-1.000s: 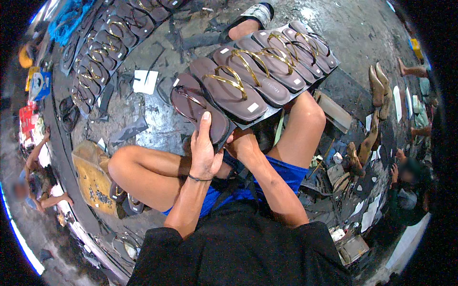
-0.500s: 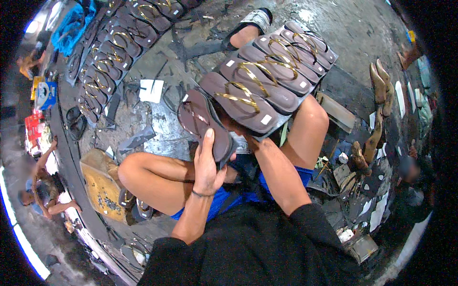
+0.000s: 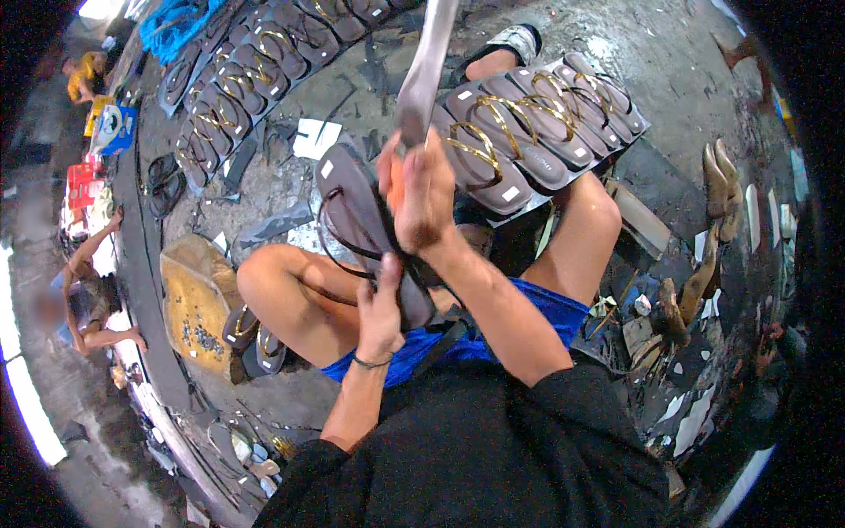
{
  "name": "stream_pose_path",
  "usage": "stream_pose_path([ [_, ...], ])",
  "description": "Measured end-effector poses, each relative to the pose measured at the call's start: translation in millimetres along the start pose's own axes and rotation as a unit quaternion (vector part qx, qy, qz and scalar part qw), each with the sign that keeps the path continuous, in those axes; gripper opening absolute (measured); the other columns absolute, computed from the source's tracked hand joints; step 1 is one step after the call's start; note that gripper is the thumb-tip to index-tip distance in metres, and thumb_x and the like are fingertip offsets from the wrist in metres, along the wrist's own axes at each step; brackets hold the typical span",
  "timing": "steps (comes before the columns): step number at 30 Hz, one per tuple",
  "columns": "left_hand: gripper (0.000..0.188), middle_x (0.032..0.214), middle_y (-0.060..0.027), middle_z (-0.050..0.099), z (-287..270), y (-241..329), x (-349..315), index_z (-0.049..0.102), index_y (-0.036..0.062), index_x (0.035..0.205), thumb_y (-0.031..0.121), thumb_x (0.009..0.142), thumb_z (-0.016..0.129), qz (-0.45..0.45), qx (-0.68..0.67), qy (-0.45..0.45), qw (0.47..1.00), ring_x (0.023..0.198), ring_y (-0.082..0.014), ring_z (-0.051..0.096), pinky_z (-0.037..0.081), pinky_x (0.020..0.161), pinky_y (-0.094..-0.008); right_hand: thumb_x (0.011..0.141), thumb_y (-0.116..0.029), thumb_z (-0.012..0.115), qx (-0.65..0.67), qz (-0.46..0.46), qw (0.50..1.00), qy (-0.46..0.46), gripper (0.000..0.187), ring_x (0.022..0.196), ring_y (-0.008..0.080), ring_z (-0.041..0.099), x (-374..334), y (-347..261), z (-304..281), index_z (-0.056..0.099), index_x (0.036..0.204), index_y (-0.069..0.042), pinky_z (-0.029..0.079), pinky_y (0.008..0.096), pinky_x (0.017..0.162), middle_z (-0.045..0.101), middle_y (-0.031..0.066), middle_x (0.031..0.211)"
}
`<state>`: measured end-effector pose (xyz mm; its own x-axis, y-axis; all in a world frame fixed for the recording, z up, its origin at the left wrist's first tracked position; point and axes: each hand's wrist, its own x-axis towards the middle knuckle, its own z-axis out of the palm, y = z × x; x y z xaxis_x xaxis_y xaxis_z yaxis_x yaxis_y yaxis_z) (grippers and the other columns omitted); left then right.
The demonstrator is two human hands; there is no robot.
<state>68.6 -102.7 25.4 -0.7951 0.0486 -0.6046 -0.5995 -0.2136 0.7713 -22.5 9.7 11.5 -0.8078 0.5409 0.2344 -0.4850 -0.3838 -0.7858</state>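
Note:
My left hand [image 3: 379, 315] grips a brown flip-flop [image 3: 345, 182] by its heel end, the thumb on the footbed. Its dark straps loop up from the sole, and a small white sticker sits near the toe. My right hand [image 3: 429, 195] is closed around the orange handle of a long grey tool [image 3: 428, 66] raised beside the flip-flop. Motion blurs the tool, so I cannot tell its exact kind. Just beyond my right hand, several brown sandals with gold straps [image 3: 539, 165] lie side by side on a board by my right knee.
More sandals [image 3: 255, 75] stand in rows at the far left. A yellowish tray [image 3: 189, 304] with small dark pieces is beside my left knee. Scraps, including a white piece [image 3: 317, 138], litter the floor. Another person's foot [image 3: 493, 63] is beyond the board; people sit at the left.
My right hand has come up from beside the board, now with the orange-handled tool in it. The flip-flop in my left hand has turned, its straps standing up more. The whole view has shifted slightly.

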Motion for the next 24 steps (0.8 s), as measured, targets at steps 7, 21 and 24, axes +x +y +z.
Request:
stream_pose_path([
  [7, 0.028, 0.107, -0.0044, 0.067, -11, -2, -2, 0.064, -0.0003, 0.109, 0.026, 0.098, 0.062, 0.092, -0.013, -0.038, 0.995, 0.094, -0.0109, 0.064, 0.052, 0.081, -0.0259, 0.105, -0.040, 0.040, -0.075, 0.088, 0.993, -0.029, 0.037, 0.055, 0.0069, 0.042, -78, -44, -7, 0.050, 0.103, -0.004, 0.037, 0.0249, 0.051, 0.045, -0.0026, 0.062],
  [21, 0.048, 0.075, -0.0078, 0.065, -66, 25, -54, 0.059, 0.0018, 0.095, 0.047, 0.102, 0.045, 0.026, -0.083, -0.021, 0.996, 0.063, -0.0157, 0.062, 0.051, 0.057, -0.0289, 0.086, -0.018, 0.073, -0.426, 0.267, 0.813, -0.295, 0.035, 0.057, 0.0198, 0.058, -164, -189, -71, 0.067, 0.120, -0.011, 0.049, 0.0314, 0.053, 0.059, 0.0098, 0.073],
  [24, 0.041, 0.079, -0.0083, 0.065, -71, 16, -56, 0.059, 0.0016, 0.099, 0.042, 0.102, 0.050, 0.026, -0.120, -0.018, 0.992, 0.065, -0.0166, 0.063, 0.052, 0.060, -0.0301, 0.086, -0.019, 0.073, -0.446, 0.259, 0.804, -0.295, 0.035, 0.057, 0.0214, 0.060, -164, -186, -69, 0.068, 0.121, -0.012, 0.050, 0.0330, 0.054, 0.061, 0.0104, 0.073],
])
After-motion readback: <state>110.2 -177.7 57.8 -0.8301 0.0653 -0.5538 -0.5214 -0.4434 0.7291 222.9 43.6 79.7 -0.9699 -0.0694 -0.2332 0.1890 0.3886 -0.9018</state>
